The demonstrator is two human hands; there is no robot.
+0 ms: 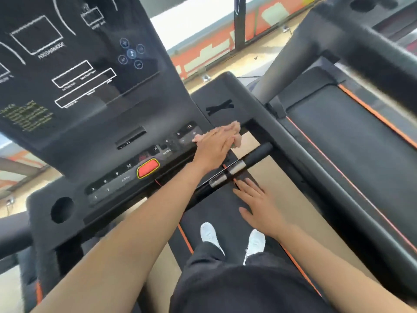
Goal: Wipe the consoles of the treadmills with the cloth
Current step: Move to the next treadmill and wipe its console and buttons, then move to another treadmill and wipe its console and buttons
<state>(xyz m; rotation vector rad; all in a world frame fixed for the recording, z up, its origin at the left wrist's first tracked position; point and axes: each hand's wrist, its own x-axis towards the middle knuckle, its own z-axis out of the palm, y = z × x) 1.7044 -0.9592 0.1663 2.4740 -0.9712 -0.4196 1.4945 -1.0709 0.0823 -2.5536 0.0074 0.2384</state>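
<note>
Head view only.

Left hand (212, 145) lies flat on the console (108, 123), at the right end of the button strip (144, 168). Fingers straight and together, pressing the cloth (235, 129) under them; pale cloth shows past the fingertips at 1 o'clock and beneath them. Probably a flat palm to spread pressure over the keys for a swipe.

Right hand (259, 206) is empty, fingers spread wide, palm down, hovering at 5 o'clock from the left hand, just past the grip bar (239, 168). Can't tell if it touches anything; looks like a balance hand, kept off the wiped surface.

Red stop button (147, 168) sits at 8 o'clock from the left hand, mid-strip. A sweep toward 8 runs over it; the press risk is my guess.

Edges: the console's right corner is just beyond the cloth at 1–2 o'clock, so little room that way. Open room runs along the strip toward 8 o'clock, up to the cup hole (62, 210). The display panel (67, 59) at 11 o'clock is clear of the hands.

The next treadmill (352, 136) lies at 3 o'clock, its console out of frame.
</note>
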